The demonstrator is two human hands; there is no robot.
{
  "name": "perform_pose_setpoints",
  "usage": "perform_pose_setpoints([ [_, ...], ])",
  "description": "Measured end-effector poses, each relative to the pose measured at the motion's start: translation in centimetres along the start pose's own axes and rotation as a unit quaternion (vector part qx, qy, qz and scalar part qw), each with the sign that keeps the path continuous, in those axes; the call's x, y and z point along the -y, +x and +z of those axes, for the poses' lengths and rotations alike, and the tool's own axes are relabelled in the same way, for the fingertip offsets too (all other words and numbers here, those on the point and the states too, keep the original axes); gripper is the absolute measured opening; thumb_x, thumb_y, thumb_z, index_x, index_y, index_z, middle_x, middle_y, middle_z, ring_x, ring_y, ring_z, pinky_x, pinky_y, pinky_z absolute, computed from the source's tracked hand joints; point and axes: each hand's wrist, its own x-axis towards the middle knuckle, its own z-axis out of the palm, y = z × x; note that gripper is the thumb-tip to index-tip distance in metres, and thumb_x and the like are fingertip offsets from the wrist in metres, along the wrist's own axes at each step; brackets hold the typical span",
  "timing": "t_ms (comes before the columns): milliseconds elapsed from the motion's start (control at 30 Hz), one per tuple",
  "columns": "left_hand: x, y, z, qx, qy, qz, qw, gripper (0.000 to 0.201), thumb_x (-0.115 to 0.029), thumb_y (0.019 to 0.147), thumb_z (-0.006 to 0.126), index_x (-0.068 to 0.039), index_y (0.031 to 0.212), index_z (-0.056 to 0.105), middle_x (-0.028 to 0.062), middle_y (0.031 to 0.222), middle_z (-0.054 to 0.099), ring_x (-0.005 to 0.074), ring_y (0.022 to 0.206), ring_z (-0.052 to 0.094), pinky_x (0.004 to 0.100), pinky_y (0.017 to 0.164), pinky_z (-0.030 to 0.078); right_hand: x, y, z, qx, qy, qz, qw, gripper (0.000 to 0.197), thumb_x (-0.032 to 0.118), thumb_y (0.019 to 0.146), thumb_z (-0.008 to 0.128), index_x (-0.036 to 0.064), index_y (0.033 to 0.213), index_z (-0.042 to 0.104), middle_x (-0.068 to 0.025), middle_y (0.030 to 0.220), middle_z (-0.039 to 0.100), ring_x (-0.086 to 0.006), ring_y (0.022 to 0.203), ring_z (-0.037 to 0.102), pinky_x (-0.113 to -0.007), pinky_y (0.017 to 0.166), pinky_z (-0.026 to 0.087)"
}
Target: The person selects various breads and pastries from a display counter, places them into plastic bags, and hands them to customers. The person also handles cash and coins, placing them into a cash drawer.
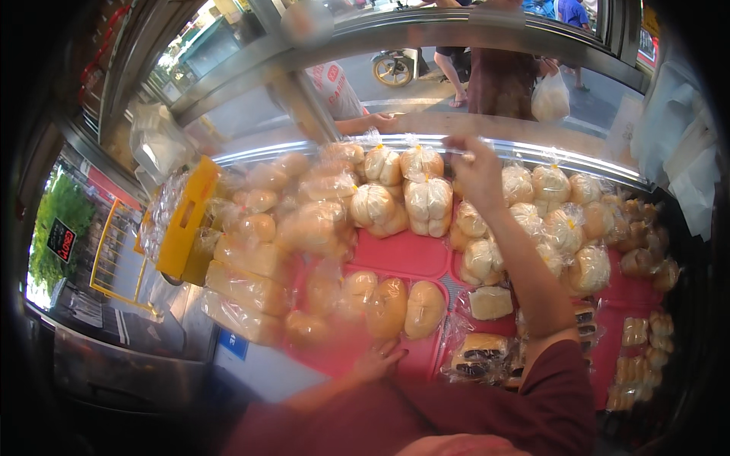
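Note:
My left hand (378,362) lies low over the near edge of a red tray (403,253), fingers stretched out, just below a row of bare oval buns (424,309). Reaching across the display, my right hand (479,171) is raised at the far metal rail with its fingers curled closed. A small pale spot shows at its fingers, too small to name. Beneath and beside that forearm are round breads in clear bags (430,205). Nearer me, bagged rolls with dark filling (484,349) sit by the same arm.
Bagged loaves (247,292) and a yellow crate (186,220) stand at the left. Small packed buns (635,357) fill the right side. Beyond the metal frame, a person's hand (380,121) rests near the ledge, and another person carries a white plastic bag (550,96).

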Motion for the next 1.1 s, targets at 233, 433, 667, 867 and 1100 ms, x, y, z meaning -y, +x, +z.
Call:
perform_pose_setpoints([
  [233,0.2,0.3,0.0,-0.003,-0.019,0.014,1.000,0.036,-0.013,0.071,0.066,-0.018,0.106,0.063,0.0083,0.114,0.055,0.0281,0.102,0.054,0.0414,0.087,0.044,-1.8,-22.5,5.0,0.237,0.089,0.165,0.953,0.016,0.008,0.085,0.059,0.0041,0.099,0.067,-0.0111,0.083,0.069,-0.0209,0.077,0.067,-0.032,0.069,0.051],
  [433,-0.1,-0.1,-0.2,-0.006,-0.036,0.006,0.999,0.035,-0.015,0.072,0.065,-0.012,0.107,0.060,0.0114,0.121,0.052,0.0316,0.110,0.051,0.0447,0.091,0.041,-2.7,-32.0,3.6,0.468,-0.156,0.181,0.851,0.024,0.026,0.086,0.060,0.0064,0.097,0.068,-0.0180,0.085,0.068,-0.0342,0.083,0.067,-0.045,0.072,0.052],
  [667,0.1,0.0,-0.8,0.031,-0.030,0.015,0.999,0.038,-0.018,0.072,0.063,-0.005,0.107,0.056,0.0128,0.122,0.050,0.0305,0.113,0.048,0.0435,0.092,0.040,-5.4,-35.0,7.2,0.396,-0.245,0.148,0.873,0.020,0.028,0.083,0.059,0.0110,0.087,0.069,-0.0152,0.081,0.068,-0.0346,0.077,0.067,-0.047,0.069,0.052],
  [867,0.7,-0.3,-0.2,0.008,-0.037,0.015,0.999,0.039,-0.015,0.072,0.061,-0.001,0.107,0.056,0.0130,0.120,0.051,0.0309,0.111,0.049,0.0424,0.092,0.040,-5.4,-35.0,7.8,0.336,-0.284,0.089,0.894,0.017,0.025,0.079,0.058,0.0093,0.078,0.066,-0.0146,0.074,0.067,-0.0334,0.068,0.067,-0.047,0.062,0.053],
  [1100,0.8,-0.5,0.4,-0.013,-0.049,0.023,0.998,0.044,-0.015,0.072,0.061,0.000,0.113,0.055,0.0136,0.122,0.051,0.0323,0.111,0.049,0.0441,0.093,0.040,-7.1,-36.5,8.4,0.246,-0.294,-0.036,0.923,0.015,0.022,0.078,0.058,0.0099,0.071,0.062,-0.0121,0.068,0.065,-0.0305,0.059,0.065,-0.044,0.053,0.052],
])
